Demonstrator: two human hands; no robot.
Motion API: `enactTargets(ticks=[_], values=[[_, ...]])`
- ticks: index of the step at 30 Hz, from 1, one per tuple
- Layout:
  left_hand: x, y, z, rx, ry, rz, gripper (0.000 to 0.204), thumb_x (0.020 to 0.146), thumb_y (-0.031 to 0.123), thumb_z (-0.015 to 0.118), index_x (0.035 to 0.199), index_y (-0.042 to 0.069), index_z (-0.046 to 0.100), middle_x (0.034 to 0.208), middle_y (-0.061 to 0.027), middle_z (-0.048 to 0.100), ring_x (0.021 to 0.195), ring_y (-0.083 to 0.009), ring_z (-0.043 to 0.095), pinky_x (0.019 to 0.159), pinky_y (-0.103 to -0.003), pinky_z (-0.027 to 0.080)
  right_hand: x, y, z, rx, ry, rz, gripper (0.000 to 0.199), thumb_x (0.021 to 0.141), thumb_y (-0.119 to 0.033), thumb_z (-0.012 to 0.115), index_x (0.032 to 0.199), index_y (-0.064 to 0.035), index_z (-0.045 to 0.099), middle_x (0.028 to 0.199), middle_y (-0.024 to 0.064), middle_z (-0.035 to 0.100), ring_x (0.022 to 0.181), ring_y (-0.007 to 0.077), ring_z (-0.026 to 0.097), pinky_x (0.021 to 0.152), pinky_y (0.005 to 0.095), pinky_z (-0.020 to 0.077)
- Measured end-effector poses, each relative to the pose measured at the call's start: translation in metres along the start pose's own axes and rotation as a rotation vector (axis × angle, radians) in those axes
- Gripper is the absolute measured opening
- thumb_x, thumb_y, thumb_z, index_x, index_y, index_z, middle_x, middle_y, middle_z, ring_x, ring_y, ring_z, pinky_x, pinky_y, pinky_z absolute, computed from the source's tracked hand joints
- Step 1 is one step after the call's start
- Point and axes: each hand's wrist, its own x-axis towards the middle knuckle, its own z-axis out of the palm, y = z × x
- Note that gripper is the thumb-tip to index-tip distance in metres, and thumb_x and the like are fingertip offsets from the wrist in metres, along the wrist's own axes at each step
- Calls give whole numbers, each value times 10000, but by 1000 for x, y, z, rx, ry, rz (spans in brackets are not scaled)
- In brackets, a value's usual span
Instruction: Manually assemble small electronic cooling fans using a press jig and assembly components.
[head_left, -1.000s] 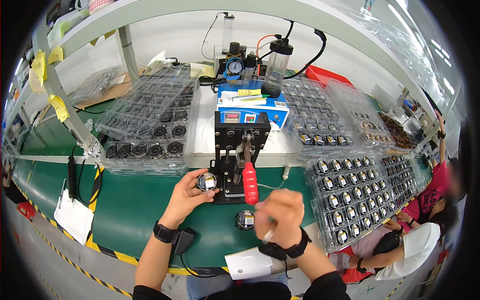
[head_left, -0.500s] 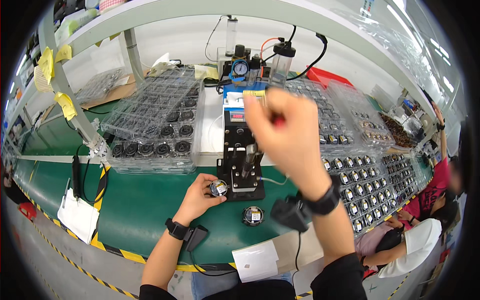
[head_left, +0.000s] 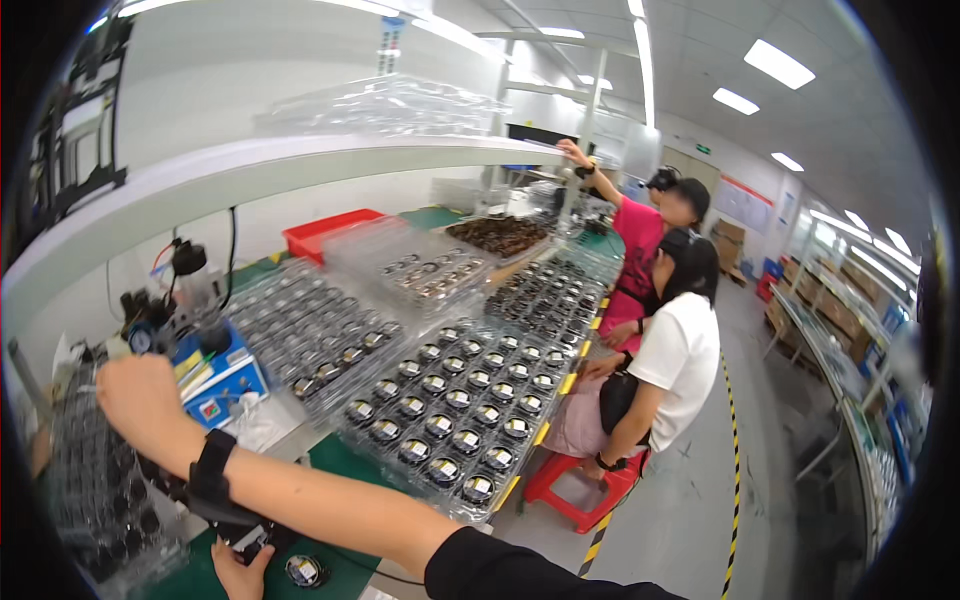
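Note:
At the left, my right hand (head_left: 145, 400) is closed in a fist, above the bench and in front of the blue box-shaped unit. Whatever lies inside the fist is hidden. Below it, my left hand (head_left: 238, 572) has thumb and fingers around a small round black component (head_left: 248, 540) with a pale label; the black strap device (head_left: 212, 480) on my right wrist hides part of it. Another round labelled component (head_left: 305, 571) lies on the green bench mat (head_left: 345, 560) just right of my left hand.
Clear plastic trays (head_left: 440, 410) of round components cover the bench to the right. Behind are a red bin (head_left: 325, 232) and a blue unit (head_left: 215, 375). Two people sit at the bench's right side, one on a red stool (head_left: 580, 500). A shelf beam (head_left: 300, 165) crosses above.
The view has swung right and up, bringing the trays, co-workers and aisle into fuller sight. My right hand stays in a fist; my left hand stays at the round component.

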Motion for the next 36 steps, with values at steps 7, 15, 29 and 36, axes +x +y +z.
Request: enactTargets(ticks=[7,15,29,36], values=[[5,22,6,-334,-39,-99,549,687,103,802,1113,-34,484,963,-78,560,822,-137,549,700,-277,446,-2,2,-12,30,51,-5,214,792,-180,601,637,-33,620,598,155,584,565,335,598,541,420,475],[26,6,29,-405,219,-210,534,716,84,761,1135,-32,451,995,-120,586,864,-189,589,742,-295,470,1,-4,-7,20,17,-16,151,791,-137,564,697,-43,636,643,153,608,617,308,614,562,393,481],[-10,38,-69,-711,13,-143,328,921,183,615,1165,-11,511,1076,-91,568,910,-171,547,790,-275,453,-143,-13,-78,117,359,-472,245,724,-135,720,903,-9,609,923,103,640,620,173,532,552,304,453],[-24,64,-64,-912,57,-295,327,922,154,604,1195,-15,539,1050,-83,592,914,-164,554,800,-285,463,-197,-33,-103,292,105,356,447,756,-188,709,1173,-84,586,1021,51,657,639,208,602,543,328,469]])
